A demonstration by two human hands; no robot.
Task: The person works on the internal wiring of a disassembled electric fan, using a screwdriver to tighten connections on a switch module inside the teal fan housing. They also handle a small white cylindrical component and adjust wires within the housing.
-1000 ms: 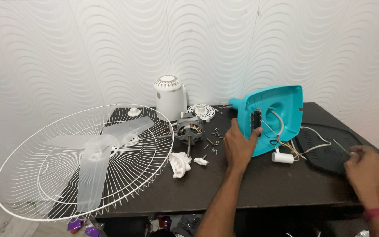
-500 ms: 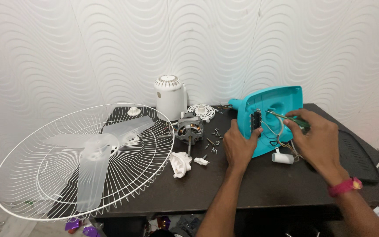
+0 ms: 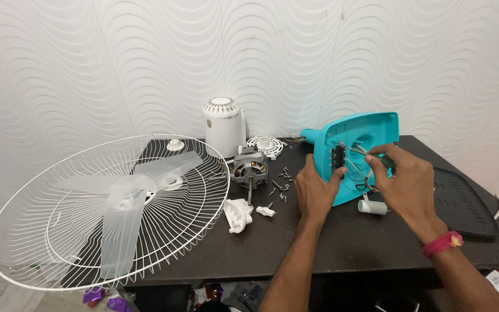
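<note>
Head view. Teal fan housing (image 3: 365,144), tilted upright near surface (image 3: 347,242) rear edge, right of centre. Left hand (image 3: 315,193) curled against housing's lower left side. Right hand (image 3: 406,185) pinched on dark tool, probably screwdriver (image 3: 387,163), tip among wires.

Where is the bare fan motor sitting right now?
In the head view, the fan motor sits on the dark table left of centre, just in front of the white cylindrical housing, between the wire fan guard and the scattered screws.
</note>
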